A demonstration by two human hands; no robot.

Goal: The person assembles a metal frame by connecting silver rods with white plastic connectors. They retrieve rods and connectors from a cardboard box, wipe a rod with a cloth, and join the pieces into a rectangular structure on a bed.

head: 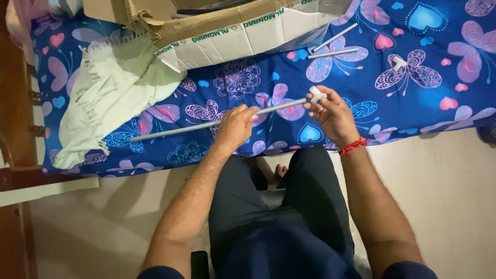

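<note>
Over the near edge of the bed (361, 46), the left hand (235, 126) is wrapped around a long grey rod (206, 124), and the right hand (333, 114) pinches a white connector (316, 94) on the rod's end. Bare floor (449, 186) lies beside the right hand. Beyond it rest two more rods (335, 45) and one loose connector (399, 63); past the left hand sit one cardboard box (232, 31) and one pale green cloth (111, 93).

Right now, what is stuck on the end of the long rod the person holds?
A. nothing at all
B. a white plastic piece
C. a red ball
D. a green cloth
B: a white plastic piece sits on the rod end at the right hand, while the left hand grips the rod's middle.
</note>
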